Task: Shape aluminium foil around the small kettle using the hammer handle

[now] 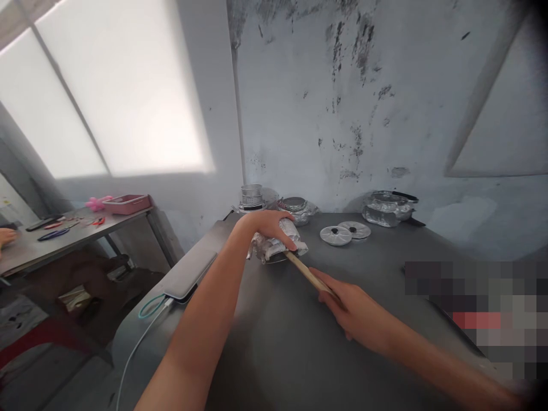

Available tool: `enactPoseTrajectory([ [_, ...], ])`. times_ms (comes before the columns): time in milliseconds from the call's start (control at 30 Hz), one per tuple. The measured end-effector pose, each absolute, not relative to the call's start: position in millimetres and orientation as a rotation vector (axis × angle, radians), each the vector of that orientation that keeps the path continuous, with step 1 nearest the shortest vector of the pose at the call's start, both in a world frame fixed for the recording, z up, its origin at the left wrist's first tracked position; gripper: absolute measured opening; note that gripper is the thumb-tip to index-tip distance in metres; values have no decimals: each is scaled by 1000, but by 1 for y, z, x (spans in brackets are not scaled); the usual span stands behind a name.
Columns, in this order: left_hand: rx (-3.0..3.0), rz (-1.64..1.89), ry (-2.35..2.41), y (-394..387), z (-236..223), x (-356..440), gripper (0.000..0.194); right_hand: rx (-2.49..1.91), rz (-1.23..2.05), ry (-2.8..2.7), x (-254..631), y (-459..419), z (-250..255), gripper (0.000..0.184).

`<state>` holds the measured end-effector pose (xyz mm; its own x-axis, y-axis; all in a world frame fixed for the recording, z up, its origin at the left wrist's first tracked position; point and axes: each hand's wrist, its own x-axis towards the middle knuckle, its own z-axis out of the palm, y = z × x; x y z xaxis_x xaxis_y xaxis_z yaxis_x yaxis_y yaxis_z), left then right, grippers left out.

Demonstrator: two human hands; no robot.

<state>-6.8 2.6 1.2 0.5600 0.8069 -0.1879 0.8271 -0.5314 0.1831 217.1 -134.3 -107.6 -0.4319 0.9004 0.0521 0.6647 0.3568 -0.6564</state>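
My right hand [349,308] is closed around a pale wooden handle [306,271]. The handle's far end runs into a small pan [274,260] with crumpled aluminium foil [289,231] over it; only part of the dark rim shows. My left hand [272,224] lies over the foil from above, its thumb and fingers gripping it near where the handle meets the pan. Foil hides the rest of the pan. Behind my left hand stand a foil-wrapped pot [295,208] and a perforated metal strainer [252,197].
Two round lids [336,235] with black knobs lie to the right. Farther back is another foil-wrapped pan [385,208]. A flat silver device [190,277] with a white cable sits at the left edge. On a side table are a pink tray [127,204], scissors [53,234] and another person's hand [6,236].
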Motion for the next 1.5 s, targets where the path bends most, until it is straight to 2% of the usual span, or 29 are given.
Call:
enactPoseTrajectory([
  [167,2546,-104,1357,5,0,-7,94,-1180,608,-2266,214,-134,-107,49],
  [333,2556,-91,1378,4,0,-7,94,-1314,534,-2176,211,-136,-110,50],
  [833,2551,-103,1388,3,1,-7,95,-1331,353,-2191,203,-139,-121,51],
  [1133,2563,-109,1372,3,1,-7,94,-1338,443,-2207,202,-140,-120,49],
  [1333,2556,-72,1388,7,-3,-10,104,-1358,358,-2165,200,-139,-125,51],
  [1500,2563,-126,1365,7,-2,-9,93,-1337,395,-2218,199,-140,-122,49],
])
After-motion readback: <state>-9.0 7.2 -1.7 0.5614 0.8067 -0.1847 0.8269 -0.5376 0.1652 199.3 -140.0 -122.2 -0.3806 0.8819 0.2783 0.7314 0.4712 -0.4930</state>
